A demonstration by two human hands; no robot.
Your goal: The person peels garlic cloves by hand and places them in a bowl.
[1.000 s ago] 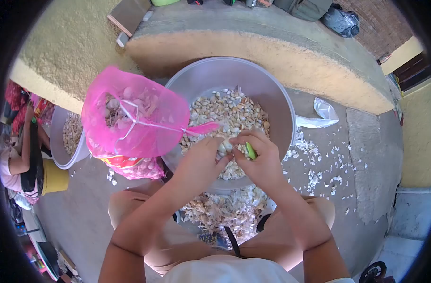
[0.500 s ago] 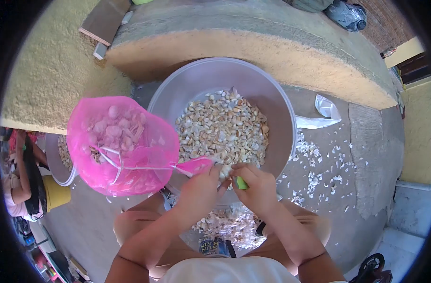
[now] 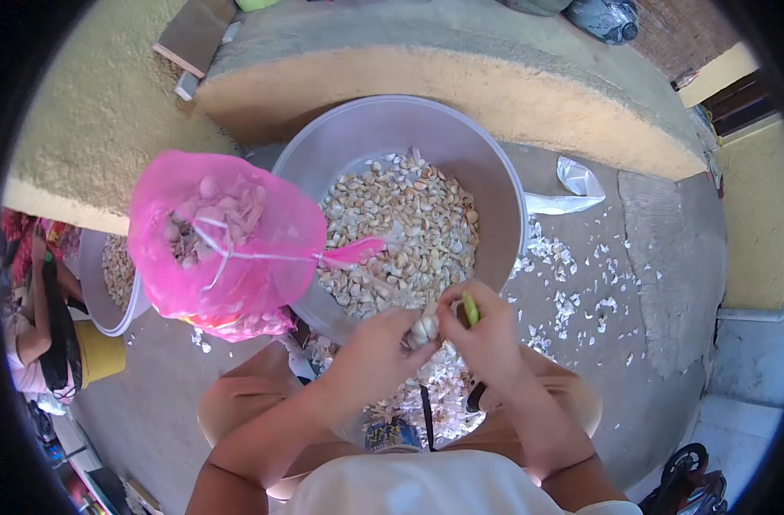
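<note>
My left hand [image 3: 376, 350] is closed around a whitish garlic bulb [image 3: 424, 330] just over the near rim of a large grey basin [image 3: 505, 184]. Pressed to the bulb's right side are the fingers of my right hand [image 3: 488, 333]. That hand also grips a small tool with a green handle [image 3: 470, 309]; its blade, if any, is hidden. Loose garlic cloves [image 3: 401, 227] cover much of the basin's floor. To the left bulges a pink mesh bag [image 3: 263, 287] of garlic bulbs, its tied neck reaching over the basin.
Garlic skins [image 3: 566, 305] litter the floor at right and between my legs. A white plastic strip [image 3: 572, 199] lies beside the basin. Behind it runs a low curved ledge [image 3: 409, 73]. At far left, another person [image 3: 36, 335] sits near a second basin [image 3: 109, 322] and yellow bucket [image 3: 100, 350].
Both hands have come closer to my body, away from the pink bag's neck. The garlic bulb now shows clearly between them. The view has shifted slightly.
</note>
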